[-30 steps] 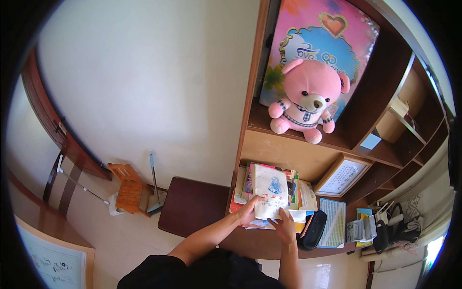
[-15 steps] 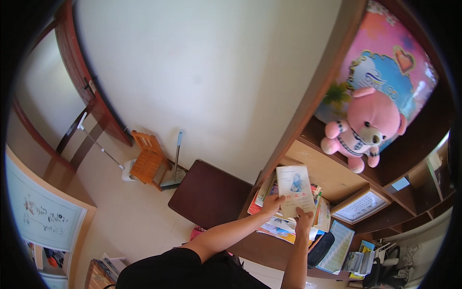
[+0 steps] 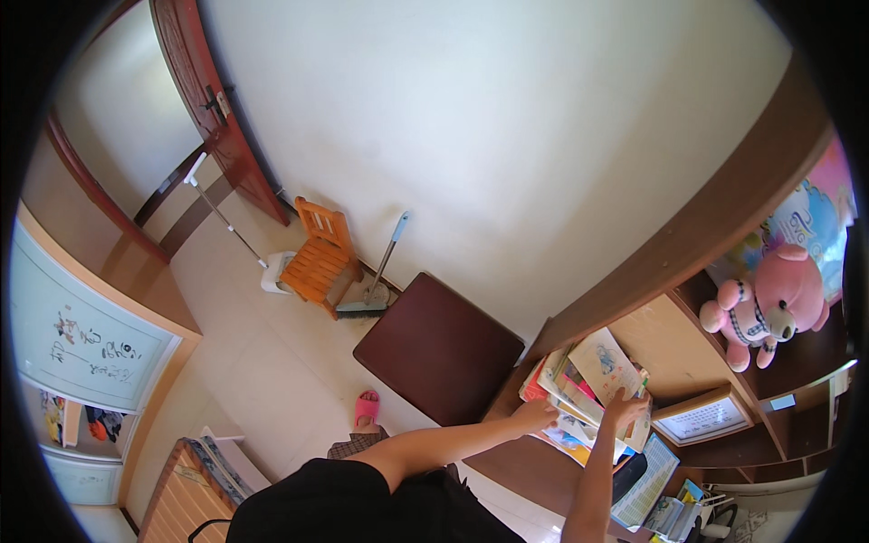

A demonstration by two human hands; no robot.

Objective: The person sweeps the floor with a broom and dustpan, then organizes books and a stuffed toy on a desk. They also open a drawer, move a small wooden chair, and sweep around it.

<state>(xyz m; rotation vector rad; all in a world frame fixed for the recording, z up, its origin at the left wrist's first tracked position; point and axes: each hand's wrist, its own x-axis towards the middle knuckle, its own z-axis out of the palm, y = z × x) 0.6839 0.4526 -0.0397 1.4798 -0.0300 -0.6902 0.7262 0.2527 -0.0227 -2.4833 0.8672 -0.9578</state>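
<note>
A pale booklet (image 3: 598,364) with a blue drawing on its cover lies tilted on top of a pile of books and papers (image 3: 566,385) on the desk. My right hand (image 3: 624,410) is at the booklet's near right corner, its fingers closed on the edge. To the left, my left hand (image 3: 536,416) is at the near edge of the pile, off the booklet. Its fingers are loosely bent and apart, with nothing seen in them.
A pink teddy bear (image 3: 786,299) sits on the shelf at right, above a framed sheet (image 3: 704,418). A dark case (image 3: 628,478) and printed chart (image 3: 654,484) lie right of the pile. A maroon-topped seat (image 3: 441,348), wooden chair (image 3: 319,258) and broom (image 3: 387,258) stand by the wall.
The booklet has gone from being held up in both hands to lying on the pile. My left hand has let go of it. The view has swung, shifting the room rightward.
</note>
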